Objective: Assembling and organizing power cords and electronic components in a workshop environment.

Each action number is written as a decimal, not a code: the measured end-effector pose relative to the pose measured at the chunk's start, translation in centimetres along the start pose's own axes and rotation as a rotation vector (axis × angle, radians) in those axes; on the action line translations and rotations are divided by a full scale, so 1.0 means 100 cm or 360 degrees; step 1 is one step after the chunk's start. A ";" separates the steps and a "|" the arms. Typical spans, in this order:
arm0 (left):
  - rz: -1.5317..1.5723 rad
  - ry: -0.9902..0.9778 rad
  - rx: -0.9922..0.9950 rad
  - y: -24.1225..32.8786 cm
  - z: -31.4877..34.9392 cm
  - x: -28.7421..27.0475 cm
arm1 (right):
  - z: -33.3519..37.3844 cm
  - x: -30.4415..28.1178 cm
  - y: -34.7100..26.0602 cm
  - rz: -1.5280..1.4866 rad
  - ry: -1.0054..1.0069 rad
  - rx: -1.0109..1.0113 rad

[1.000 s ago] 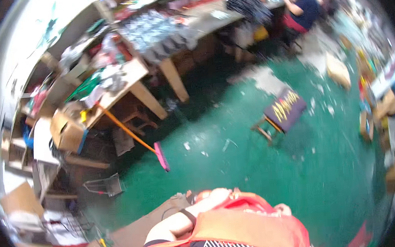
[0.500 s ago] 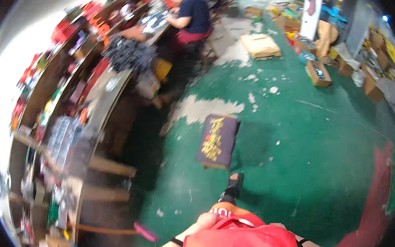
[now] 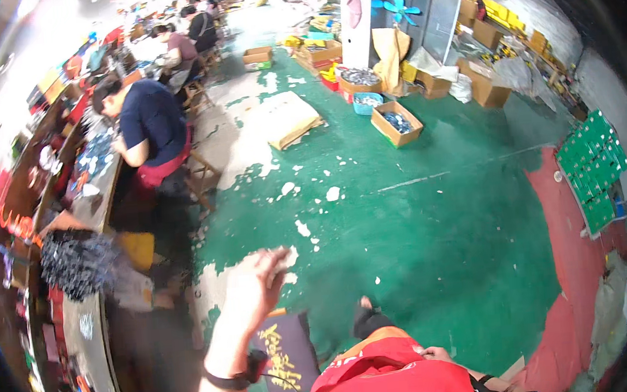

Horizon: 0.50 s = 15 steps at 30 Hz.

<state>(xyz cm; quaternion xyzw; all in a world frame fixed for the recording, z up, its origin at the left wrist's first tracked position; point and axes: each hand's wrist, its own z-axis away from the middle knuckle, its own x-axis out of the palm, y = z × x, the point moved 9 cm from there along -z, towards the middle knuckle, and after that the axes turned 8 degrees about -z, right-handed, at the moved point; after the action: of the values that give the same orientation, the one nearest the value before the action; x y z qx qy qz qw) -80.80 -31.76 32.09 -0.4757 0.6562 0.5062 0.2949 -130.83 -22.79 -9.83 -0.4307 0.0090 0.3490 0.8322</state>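
My left hand (image 3: 261, 277) is raised in front of me, its fingers loosely bent, slightly blurred and apart, with nothing visible in them. Below that forearm, a dark cushion (image 3: 289, 349) with yellow lettering tops a low stool, partly covered by my arm. A black band (image 3: 225, 380) circles the left wrist. Close to my body, my right hand (image 3: 436, 354) rests against the red apron (image 3: 387, 382); most of its fingers are hidden, so its grip cannot be made out. My foot (image 3: 365, 311) shows beyond the apron.
A long workbench (image 3: 87, 332) with a heap of dark parts (image 3: 79, 262) runs along the left, where a person in dark blue (image 3: 149, 124) sits. Ahead lie a flat tan sack (image 3: 293, 120) and an open carton (image 3: 396, 124). Green boards (image 3: 595, 166) stand at right by red cloth (image 3: 550, 214).
My view has swung to the right. My left hand has risen from the apron and reached forward. The stool now appears nearer, lower left, and my right hand has come into view.
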 end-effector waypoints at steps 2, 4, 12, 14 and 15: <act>-0.0110 0.0358 0.0396 0.039 -0.088 -0.061 | -0.039 -0.021 -0.012 -0.0174 0.0172 -0.0002; -0.0471 0.0940 0.0674 0.078 -0.139 -0.115 | -0.064 -0.041 -0.095 -0.0253 0.0358 0.0164; -0.0145 0.0720 0.0325 -0.001 -0.361 -0.128 | -0.331 -0.103 -0.236 0.0156 0.0011 -0.0019; -0.0109 0.0704 0.0271 -0.068 -0.373 -0.128 | -0.358 -0.124 -0.349 0.0384 -0.0092 -0.0147; -0.0095 0.0716 0.0246 -0.108 -0.367 -0.131 | -0.378 -0.137 -0.385 0.0408 -0.0088 -0.0140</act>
<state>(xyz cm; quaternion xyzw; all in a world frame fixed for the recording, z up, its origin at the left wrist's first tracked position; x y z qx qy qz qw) -62.49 -62.58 50.82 -0.5717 0.7277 0.3268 0.1918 -107.74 -72.80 -1.91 -0.4524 0.0258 0.4643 0.7610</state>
